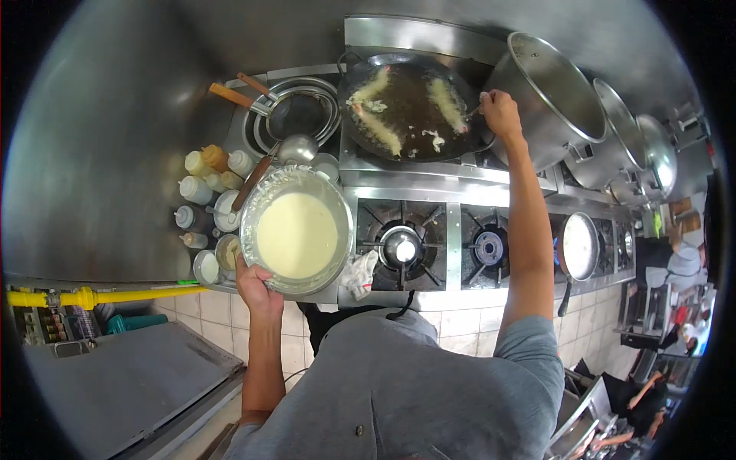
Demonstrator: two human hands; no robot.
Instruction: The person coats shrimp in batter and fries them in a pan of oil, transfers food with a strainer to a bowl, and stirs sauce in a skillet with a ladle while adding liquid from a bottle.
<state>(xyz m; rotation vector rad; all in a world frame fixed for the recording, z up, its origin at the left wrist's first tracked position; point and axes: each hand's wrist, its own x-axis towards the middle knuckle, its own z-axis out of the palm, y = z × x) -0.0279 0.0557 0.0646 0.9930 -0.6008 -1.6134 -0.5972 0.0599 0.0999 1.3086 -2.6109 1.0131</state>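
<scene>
My left hand (259,287) grips the lower left rim of a metal mixing bowl (346,257) that holds pale yellow batter (297,234). My right hand (500,113) is closed at the right edge of a dark wok (402,153) of oil, fingers pinched together. What those fingers hold, if anything, I cannot make out. In the oil lie long battered pieces (447,106) with reddish tips, like prawns, along the left and right sides. Small batter scraps (435,140) float near the wok's front.
Large steel pots (537,115) stand right of the wok. A ladle (297,148) and wooden-handled strainers (299,115) lie left of it, above several squeeze bottles (195,190). In front are burners (400,245), a cloth (359,274) and a frying pan (579,245). Other people are far right.
</scene>
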